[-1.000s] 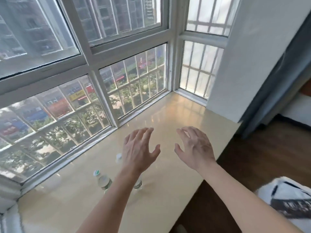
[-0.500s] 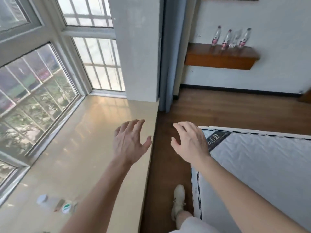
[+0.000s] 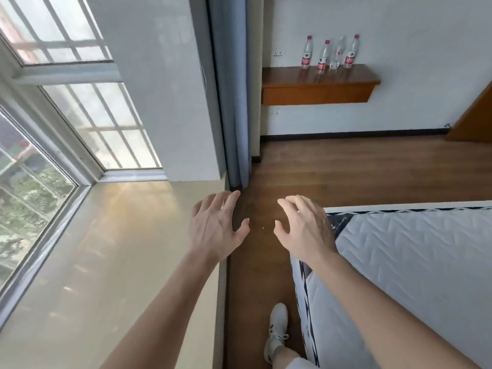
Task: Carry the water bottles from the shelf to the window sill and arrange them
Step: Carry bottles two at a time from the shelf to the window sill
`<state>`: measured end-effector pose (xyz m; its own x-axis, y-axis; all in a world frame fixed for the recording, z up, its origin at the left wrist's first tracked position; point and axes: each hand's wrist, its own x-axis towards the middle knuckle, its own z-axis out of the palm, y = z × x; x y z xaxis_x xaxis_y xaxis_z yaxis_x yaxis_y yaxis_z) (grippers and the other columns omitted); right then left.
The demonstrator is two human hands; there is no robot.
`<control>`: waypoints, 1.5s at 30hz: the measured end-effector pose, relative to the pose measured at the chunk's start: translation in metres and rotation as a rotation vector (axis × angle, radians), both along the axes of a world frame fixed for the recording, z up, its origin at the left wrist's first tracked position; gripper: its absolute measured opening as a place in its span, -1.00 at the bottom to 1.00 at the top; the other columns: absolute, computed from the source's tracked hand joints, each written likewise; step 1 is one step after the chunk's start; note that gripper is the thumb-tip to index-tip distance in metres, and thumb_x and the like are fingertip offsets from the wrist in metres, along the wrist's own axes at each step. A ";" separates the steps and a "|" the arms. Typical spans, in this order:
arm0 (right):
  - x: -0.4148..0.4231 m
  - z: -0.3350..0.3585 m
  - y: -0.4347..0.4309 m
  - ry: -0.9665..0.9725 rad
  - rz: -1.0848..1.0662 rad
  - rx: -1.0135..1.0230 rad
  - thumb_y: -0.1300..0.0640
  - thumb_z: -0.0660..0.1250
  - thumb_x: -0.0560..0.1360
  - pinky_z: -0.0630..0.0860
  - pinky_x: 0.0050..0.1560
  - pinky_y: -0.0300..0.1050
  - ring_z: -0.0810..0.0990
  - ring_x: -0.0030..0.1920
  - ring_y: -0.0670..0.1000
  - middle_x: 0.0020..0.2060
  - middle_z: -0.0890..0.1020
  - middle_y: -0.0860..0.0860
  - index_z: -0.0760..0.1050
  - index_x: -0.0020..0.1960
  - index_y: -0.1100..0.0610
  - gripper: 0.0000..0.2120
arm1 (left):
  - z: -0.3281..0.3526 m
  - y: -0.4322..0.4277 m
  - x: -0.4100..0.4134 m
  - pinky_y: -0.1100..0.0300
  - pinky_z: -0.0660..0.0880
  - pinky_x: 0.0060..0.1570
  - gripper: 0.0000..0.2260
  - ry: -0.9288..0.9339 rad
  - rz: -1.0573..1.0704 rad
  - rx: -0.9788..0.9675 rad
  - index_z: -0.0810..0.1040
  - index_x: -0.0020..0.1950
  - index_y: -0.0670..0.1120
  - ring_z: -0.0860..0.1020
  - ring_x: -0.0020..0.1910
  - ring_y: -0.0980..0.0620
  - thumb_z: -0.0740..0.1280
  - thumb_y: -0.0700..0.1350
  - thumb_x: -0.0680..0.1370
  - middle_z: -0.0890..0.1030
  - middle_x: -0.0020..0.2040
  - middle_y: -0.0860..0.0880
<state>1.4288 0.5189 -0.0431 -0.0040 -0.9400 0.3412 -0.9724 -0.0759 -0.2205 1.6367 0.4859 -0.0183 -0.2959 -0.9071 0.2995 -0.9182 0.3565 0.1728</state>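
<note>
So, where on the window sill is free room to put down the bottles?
The window sill shows bare surface between the window frame and its floor-side edge, up to the white pillar. Only the shelf is crowded: four bottles stand close together.

On my feed both forearms (image 3: 165,310) are bare up to the left hand (image 3: 215,230) and right hand (image 3: 306,233). Just left of the mattress (image 3: 412,262), one foot wears a white lace-up sneaker (image 3: 277,331). A pale garment (image 3: 299,364) covers the leg beside the mattress's near edge.
</note>
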 end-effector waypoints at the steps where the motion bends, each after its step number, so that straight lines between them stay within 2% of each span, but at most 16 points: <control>1: -0.008 -0.002 -0.017 -0.002 -0.003 -0.005 0.03 0.36 0.46 0.53 0.16 0.09 0.58 0.15 0.13 0.10 0.61 0.05 0.58 0.20 0.14 -0.64 | -0.001 -0.017 -0.009 -0.06 0.44 0.21 -0.46 -0.006 -0.012 -0.001 0.44 0.43 0.00 0.51 0.27 -0.12 0.30 0.19 0.50 0.56 0.31 -0.02; 4: -0.033 -0.005 -0.070 -0.006 -0.022 -0.011 0.03 0.37 0.45 0.53 0.15 0.09 0.58 0.15 0.13 0.11 0.61 0.06 0.57 0.21 0.14 -0.63 | -0.003 -0.071 -0.037 -0.06 0.44 0.21 -0.47 -0.022 -0.040 -0.001 0.45 0.41 0.00 0.53 0.25 -0.12 0.33 0.17 0.49 0.56 0.31 0.00; 8: -0.072 -0.006 -0.139 -0.011 -0.031 0.004 0.01 0.35 0.46 0.52 0.18 0.06 0.57 0.18 0.11 0.12 0.60 0.04 0.56 0.23 0.12 -0.62 | -0.004 -0.141 -0.074 -0.06 0.42 0.25 -0.46 -0.045 -0.043 0.037 0.43 0.44 0.01 0.49 0.32 -0.11 0.28 0.20 0.50 0.53 0.36 0.01; 15: -0.131 -0.005 -0.233 -0.002 -0.077 0.061 0.01 0.37 0.46 0.52 0.20 0.08 0.57 0.21 0.12 0.14 0.60 0.05 0.55 0.25 0.11 -0.61 | -0.006 -0.237 -0.131 -0.03 0.47 0.18 -0.49 -0.031 -0.060 0.045 0.50 0.38 -0.02 0.54 0.22 -0.08 0.36 0.15 0.47 0.58 0.25 0.03; 19: -0.153 -0.005 -0.275 0.005 -0.100 0.066 0.01 0.39 0.46 0.49 0.25 0.07 0.56 0.23 0.11 0.17 0.60 0.05 0.55 0.27 0.10 -0.60 | -0.005 -0.285 -0.155 -0.04 0.50 0.16 -0.48 -0.040 -0.079 0.040 0.49 0.39 -0.02 0.54 0.21 -0.09 0.36 0.15 0.48 0.59 0.25 0.02; 26: -0.181 -0.009 -0.352 0.007 -0.149 0.078 0.00 0.41 0.46 0.53 0.18 0.05 0.59 0.21 0.11 0.16 0.62 0.08 0.57 0.27 0.10 -0.59 | -0.010 -0.380 -0.191 -0.05 0.44 0.25 -0.49 -0.073 -0.148 0.047 0.47 0.41 -0.03 0.53 0.25 -0.11 0.31 0.16 0.52 0.57 0.30 -0.01; 32: -0.215 -0.013 -0.453 0.052 -0.232 0.066 -0.04 0.38 0.46 0.53 0.22 0.04 0.59 0.19 0.10 0.16 0.62 0.05 0.57 0.27 0.08 -0.59 | -0.014 -0.495 -0.228 -0.07 0.49 0.18 -0.50 -0.048 -0.218 0.049 0.50 0.36 -0.02 0.55 0.21 -0.12 0.33 0.17 0.48 0.59 0.25 0.01; 36: -0.235 -0.008 -0.523 0.050 -0.318 0.073 -0.06 0.34 0.47 0.53 0.22 0.03 0.60 0.17 0.11 0.17 0.62 0.05 0.56 0.27 0.06 -0.58 | -0.013 -0.581 -0.255 -0.04 0.46 0.22 -0.50 -0.054 -0.279 0.058 0.46 0.38 0.01 0.53 0.23 -0.10 0.28 0.20 0.50 0.58 0.24 0.01; 39: -0.249 -0.004 -0.564 0.066 -0.352 0.097 -0.08 0.34 0.49 0.52 0.29 0.05 0.59 0.24 0.13 0.21 0.61 0.08 0.55 0.32 0.07 -0.56 | -0.011 -0.636 -0.275 -0.08 0.44 0.29 -0.47 -0.061 -0.328 0.070 0.40 0.45 0.01 0.48 0.31 -0.10 0.22 0.22 0.53 0.54 0.33 0.01; 45: -0.279 -0.002 -0.621 0.040 -0.454 0.116 -0.04 0.43 0.46 0.54 0.29 0.06 0.61 0.23 0.11 0.19 0.64 0.08 0.58 0.29 0.09 -0.57 | -0.019 -0.712 -0.325 -0.05 0.35 0.41 -0.45 -0.095 -0.431 0.086 0.33 0.51 0.07 0.41 0.42 -0.03 0.13 0.27 0.57 0.46 0.43 0.03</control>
<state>1.1496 -0.1024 -0.0450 -0.4128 -0.8779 0.2427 -0.9094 0.3822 -0.1642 1.3117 -0.2263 -0.0370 -0.6747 -0.7155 0.1813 -0.7023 0.6979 0.1408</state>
